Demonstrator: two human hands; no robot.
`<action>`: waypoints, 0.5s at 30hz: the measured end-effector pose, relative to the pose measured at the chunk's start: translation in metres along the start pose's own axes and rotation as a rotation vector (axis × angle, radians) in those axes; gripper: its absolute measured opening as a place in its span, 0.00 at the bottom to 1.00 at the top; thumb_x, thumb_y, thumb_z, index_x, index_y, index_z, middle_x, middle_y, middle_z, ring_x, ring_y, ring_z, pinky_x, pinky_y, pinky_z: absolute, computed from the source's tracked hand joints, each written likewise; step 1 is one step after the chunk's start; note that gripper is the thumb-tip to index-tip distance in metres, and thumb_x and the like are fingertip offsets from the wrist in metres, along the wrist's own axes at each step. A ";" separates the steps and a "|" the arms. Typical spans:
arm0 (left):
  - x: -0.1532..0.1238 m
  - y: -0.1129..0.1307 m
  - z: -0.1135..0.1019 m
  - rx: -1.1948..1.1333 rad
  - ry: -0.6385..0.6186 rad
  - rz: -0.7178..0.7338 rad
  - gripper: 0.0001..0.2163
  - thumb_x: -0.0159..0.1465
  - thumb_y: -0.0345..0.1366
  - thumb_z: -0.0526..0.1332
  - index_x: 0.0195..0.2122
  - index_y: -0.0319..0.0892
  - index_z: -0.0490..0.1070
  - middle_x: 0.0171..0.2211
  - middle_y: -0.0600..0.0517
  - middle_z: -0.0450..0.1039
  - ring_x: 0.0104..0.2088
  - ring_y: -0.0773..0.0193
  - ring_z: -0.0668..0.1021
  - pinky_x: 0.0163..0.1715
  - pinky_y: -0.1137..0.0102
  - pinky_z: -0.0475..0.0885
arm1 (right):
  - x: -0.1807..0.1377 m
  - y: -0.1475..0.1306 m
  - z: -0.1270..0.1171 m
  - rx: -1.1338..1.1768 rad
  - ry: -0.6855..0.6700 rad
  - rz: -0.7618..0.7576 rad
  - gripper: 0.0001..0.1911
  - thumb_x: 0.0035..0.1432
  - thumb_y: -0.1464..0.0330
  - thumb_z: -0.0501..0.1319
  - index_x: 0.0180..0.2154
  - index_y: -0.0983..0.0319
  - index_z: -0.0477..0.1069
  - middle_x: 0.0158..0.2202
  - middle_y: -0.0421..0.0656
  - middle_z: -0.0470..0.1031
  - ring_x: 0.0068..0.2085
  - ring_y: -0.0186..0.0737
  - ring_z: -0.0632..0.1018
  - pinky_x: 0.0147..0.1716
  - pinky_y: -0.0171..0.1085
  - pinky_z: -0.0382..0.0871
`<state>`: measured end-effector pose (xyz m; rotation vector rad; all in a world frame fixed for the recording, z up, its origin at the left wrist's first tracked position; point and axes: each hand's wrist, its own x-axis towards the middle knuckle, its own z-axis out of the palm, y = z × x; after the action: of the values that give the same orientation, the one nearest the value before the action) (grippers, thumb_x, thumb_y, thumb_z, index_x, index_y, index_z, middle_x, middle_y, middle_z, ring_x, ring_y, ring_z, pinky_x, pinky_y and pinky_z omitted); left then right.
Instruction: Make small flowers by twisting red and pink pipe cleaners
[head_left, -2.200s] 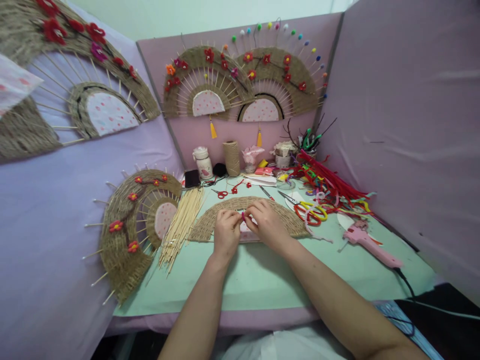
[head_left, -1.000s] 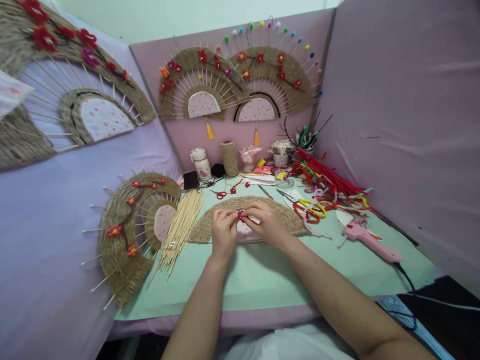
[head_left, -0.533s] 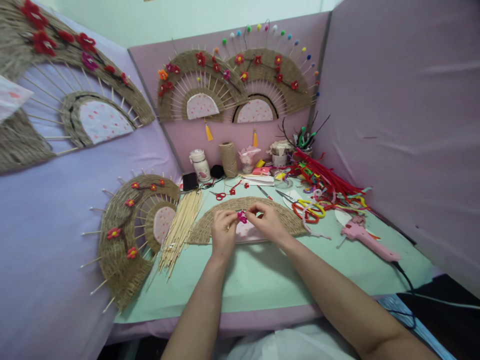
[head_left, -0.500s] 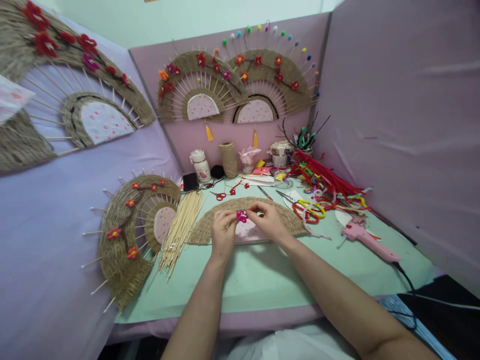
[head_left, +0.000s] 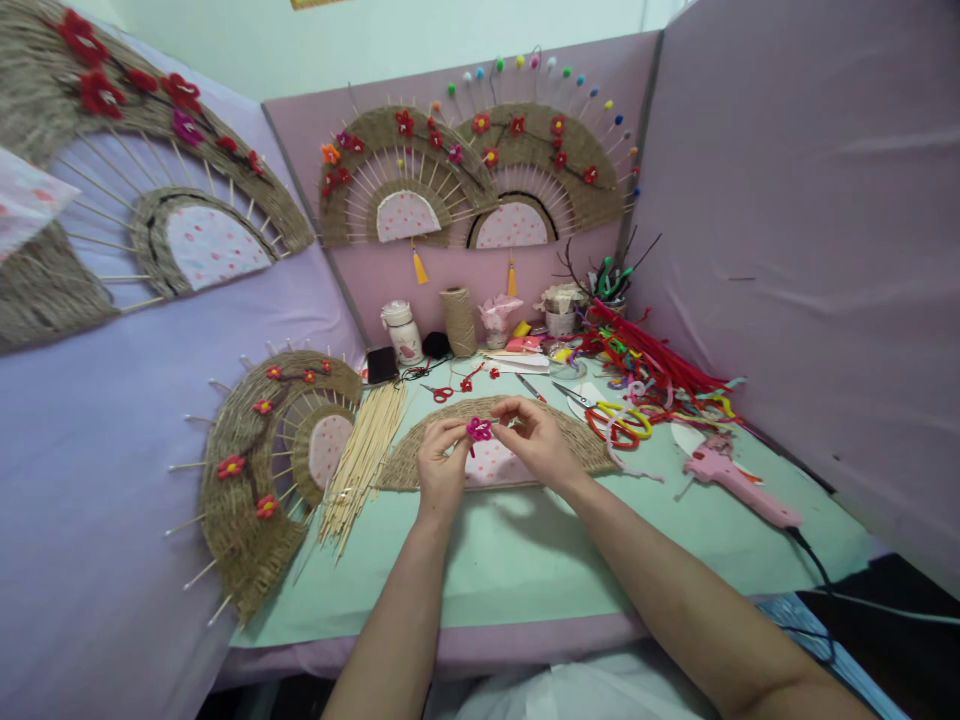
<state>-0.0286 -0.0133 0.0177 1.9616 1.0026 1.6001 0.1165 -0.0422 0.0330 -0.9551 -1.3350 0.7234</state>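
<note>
A small magenta pipe-cleaner flower [head_left: 479, 430] is held up between my two hands, with a short stem end hanging below it. My left hand [head_left: 441, 470] pinches its left side between thumb and fingertips. From the right, my right hand [head_left: 538, 447] is closed with thumb and forefinger at the flower's edge; whether a tiny piece lies between those tips is too small to make out. Under both hands lies a half-round twine-wrapped fan [head_left: 420, 445] with a pink-spotted white centre [head_left: 499, 470], partly covered by my fingers.
Thin wooden sticks [head_left: 367, 460] lie left beside a flowered fan [head_left: 240, 480]. Right are yellow-handled scissors [head_left: 628, 418], a pink glue gun [head_left: 739, 485] with a cord, and piled pipe cleaners [head_left: 652, 350]. Behind stand a twine spool [head_left: 458, 322] and a white bottle [head_left: 402, 332].
The magenta flower has turned to face me more and shifted slightly left, its stem end now showing below. The fingers of my right hand have lifted a little.
</note>
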 end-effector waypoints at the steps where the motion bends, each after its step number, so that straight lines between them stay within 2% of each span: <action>1: 0.000 0.000 0.000 -0.019 0.009 -0.016 0.05 0.56 0.35 0.61 0.29 0.43 0.76 0.33 0.50 0.73 0.37 0.63 0.72 0.41 0.64 0.66 | 0.001 0.000 0.000 0.033 0.010 0.016 0.11 0.50 0.63 0.61 0.35 0.62 0.68 0.35 0.43 0.71 0.35 0.36 0.71 0.32 0.34 0.67; 4: 0.001 0.000 0.000 -0.034 0.034 -0.024 0.05 0.56 0.36 0.61 0.30 0.43 0.76 0.33 0.50 0.73 0.38 0.63 0.72 0.41 0.64 0.67 | 0.002 -0.002 -0.001 0.095 -0.030 0.113 0.10 0.49 0.63 0.61 0.32 0.62 0.69 0.30 0.41 0.71 0.32 0.35 0.71 0.31 0.34 0.66; 9: -0.001 0.005 0.001 0.037 0.058 0.048 0.05 0.56 0.36 0.61 0.30 0.45 0.76 0.34 0.50 0.72 0.40 0.62 0.71 0.42 0.64 0.66 | 0.001 -0.002 0.000 0.129 -0.133 0.278 0.13 0.49 0.59 0.60 0.24 0.63 0.69 0.20 0.38 0.67 0.23 0.30 0.65 0.22 0.31 0.58; 15: -0.002 0.004 0.001 0.114 -0.004 0.134 0.06 0.58 0.33 0.60 0.31 0.46 0.76 0.34 0.50 0.73 0.41 0.62 0.70 0.43 0.62 0.66 | 0.002 0.005 -0.003 0.217 -0.149 0.446 0.13 0.44 0.61 0.63 0.22 0.64 0.67 0.19 0.36 0.65 0.20 0.27 0.61 0.20 0.30 0.53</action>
<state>-0.0265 -0.0177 0.0189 2.1484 0.9997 1.6415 0.1199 -0.0389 0.0294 -1.0486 -1.1492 1.2751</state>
